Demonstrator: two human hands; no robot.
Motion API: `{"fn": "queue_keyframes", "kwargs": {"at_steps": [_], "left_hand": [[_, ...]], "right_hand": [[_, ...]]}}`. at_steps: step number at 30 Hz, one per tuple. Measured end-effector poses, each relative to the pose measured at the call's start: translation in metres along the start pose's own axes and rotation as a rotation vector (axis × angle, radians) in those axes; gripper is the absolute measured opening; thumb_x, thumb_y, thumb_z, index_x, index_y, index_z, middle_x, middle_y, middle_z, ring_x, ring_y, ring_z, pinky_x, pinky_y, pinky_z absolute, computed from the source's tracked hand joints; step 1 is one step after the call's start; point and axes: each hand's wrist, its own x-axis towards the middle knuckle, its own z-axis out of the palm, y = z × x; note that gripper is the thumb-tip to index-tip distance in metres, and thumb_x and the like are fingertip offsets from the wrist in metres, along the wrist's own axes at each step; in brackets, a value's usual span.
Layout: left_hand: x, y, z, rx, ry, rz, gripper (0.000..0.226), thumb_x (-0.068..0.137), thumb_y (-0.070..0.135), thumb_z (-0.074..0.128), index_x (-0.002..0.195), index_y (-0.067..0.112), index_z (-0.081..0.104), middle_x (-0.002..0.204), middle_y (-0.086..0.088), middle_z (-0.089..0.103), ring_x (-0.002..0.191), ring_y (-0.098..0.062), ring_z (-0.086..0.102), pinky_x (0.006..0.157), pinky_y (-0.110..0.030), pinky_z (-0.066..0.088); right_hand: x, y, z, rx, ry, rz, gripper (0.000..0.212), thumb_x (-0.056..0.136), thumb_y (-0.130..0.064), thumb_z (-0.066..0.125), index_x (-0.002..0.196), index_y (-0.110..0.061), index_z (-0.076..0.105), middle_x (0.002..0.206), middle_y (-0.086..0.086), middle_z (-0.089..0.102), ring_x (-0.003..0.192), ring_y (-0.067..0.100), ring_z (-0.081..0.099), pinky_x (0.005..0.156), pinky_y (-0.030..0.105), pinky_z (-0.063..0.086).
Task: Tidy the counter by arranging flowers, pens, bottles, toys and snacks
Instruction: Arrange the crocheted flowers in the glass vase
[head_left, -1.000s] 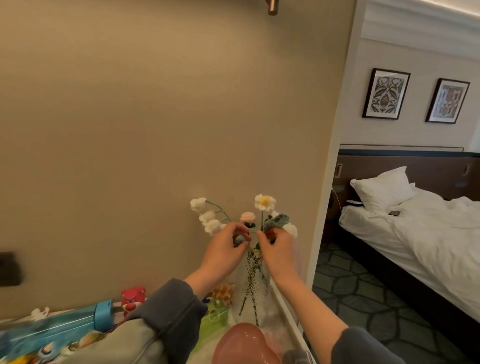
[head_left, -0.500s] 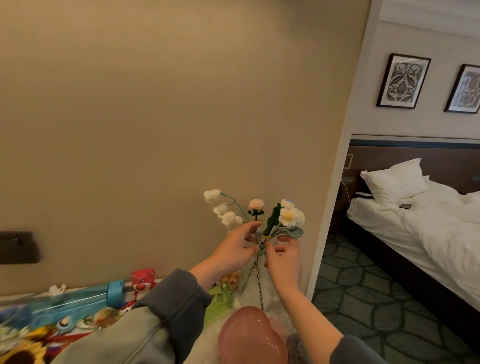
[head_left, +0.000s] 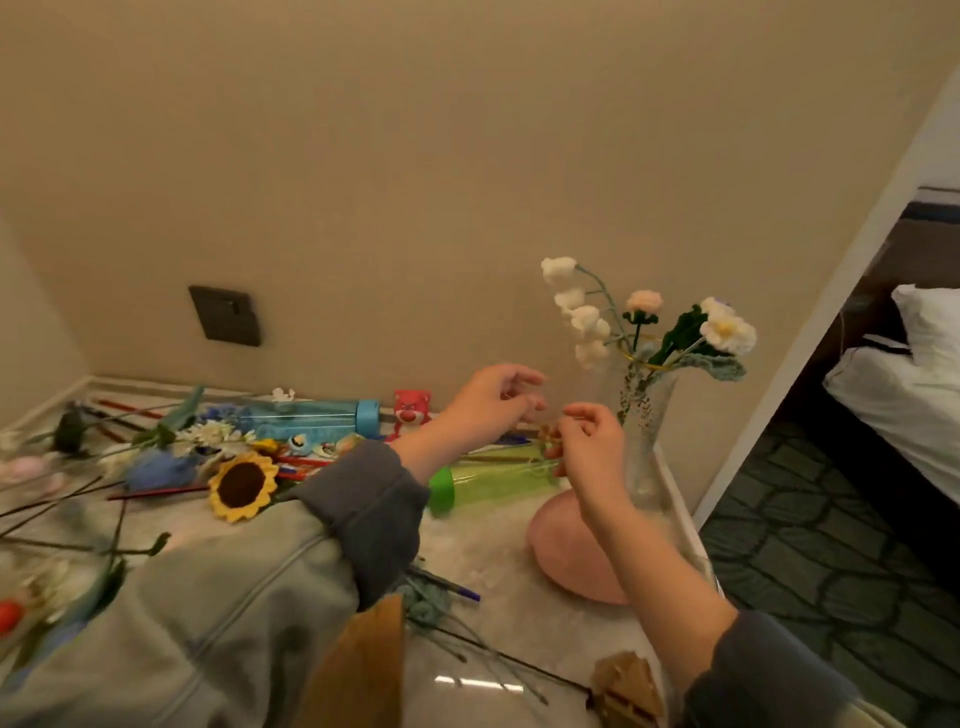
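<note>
Left hand (head_left: 488, 402) and right hand (head_left: 592, 447) hover, fingers loosely curled, holding nothing.

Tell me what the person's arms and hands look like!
The left hand and right hand are bare, no gloves. Each arm wears a pale grey-green sleeve ending in a darker grey cuff.

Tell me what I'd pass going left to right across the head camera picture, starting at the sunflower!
The sunflower → red bear toy → green bottle lying on its side → glass vase with flowers in it → white pillow on the bed.
</note>
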Motion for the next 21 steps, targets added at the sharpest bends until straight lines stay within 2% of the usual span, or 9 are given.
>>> {"fn": "queue_keyframes", "kwargs": {"at_steps": [5,8,11,13,17,19,21], "left_hand": [[-0.034,-0.03,-0.052,0.023,0.038,-0.199,0.02,0.095,0.009,0.053,0.113,0.015,0.06,0.092,0.001,0.069,0.075,-0.009,0.063,0.066,-0.024,0.05],[-0.059,-0.046,-0.083,0.053,0.041,-0.296,0.022,0.096,0.011,0.053,0.116,0.013,0.061,0.099,-0.002,0.07,0.082,-0.011,0.066,0.064,-0.019,0.052],[-0.085,-0.061,-0.107,0.101,0.033,-0.374,0.022,0.095,0.017,0.055,0.115,0.018,0.063,0.104,0.0,0.07,0.09,-0.011,0.067,0.076,-0.025,0.055],[-0.1,-0.073,-0.117,0.109,0.036,-0.414,0.021,0.094,0.021,0.057,0.115,0.02,0.064,0.106,0.0,0.069,0.093,-0.012,0.067,0.075,-0.024,0.054],[-0.125,-0.1,-0.13,0.101,0.079,-0.444,0.022,0.093,0.018,0.059,0.114,0.017,0.064,0.104,-0.002,0.071,0.09,-0.014,0.069,0.074,-0.025,0.054],[-0.136,-0.112,-0.135,0.113,0.093,-0.471,0.021,0.091,0.016,0.062,0.113,0.016,0.064,0.102,-0.004,0.07,0.084,-0.01,0.067,0.068,-0.019,0.052],[-0.145,-0.126,-0.137,0.168,0.084,-0.487,0.022,0.087,0.017,0.068,0.109,0.017,0.065,0.099,-0.001,0.069,0.084,-0.01,0.065,0.071,-0.02,0.054]], "right_hand": [[-0.023,0.001,0.047,-0.054,-0.261,0.106,0.014,0.09,-0.005,0.052,0.101,-0.011,0.058,0.078,0.005,0.062,0.055,0.015,0.057,0.042,0.024,0.043],[-0.039,0.004,0.072,-0.148,-0.393,0.137,0.012,0.092,-0.009,0.052,0.097,-0.014,0.062,0.085,0.006,0.065,0.063,0.015,0.059,0.047,0.025,0.045],[-0.052,0.01,0.095,-0.257,-0.524,0.163,0.012,0.09,-0.009,0.055,0.089,-0.018,0.062,0.086,0.006,0.066,0.069,0.015,0.059,0.056,0.027,0.047],[-0.059,0.014,0.108,-0.301,-0.579,0.167,0.009,0.088,-0.009,0.059,0.089,-0.017,0.063,0.087,0.006,0.067,0.071,0.014,0.059,0.058,0.026,0.047],[-0.068,0.027,0.129,-0.372,-0.624,0.149,0.011,0.085,-0.01,0.067,0.095,-0.013,0.068,0.084,0.001,0.067,0.066,0.01,0.059,0.052,0.019,0.044],[-0.071,0.033,0.139,-0.429,-0.676,0.141,0.008,0.082,-0.01,0.069,0.087,-0.017,0.07,0.077,-0.002,0.067,0.061,0.006,0.058,0.052,0.017,0.042],[-0.074,0.036,0.146,-0.49,-0.757,0.137,0.01,0.08,-0.011,0.071,0.078,-0.021,0.069,0.07,-0.004,0.066,0.058,0.005,0.057,0.05,0.016,0.042]]}}
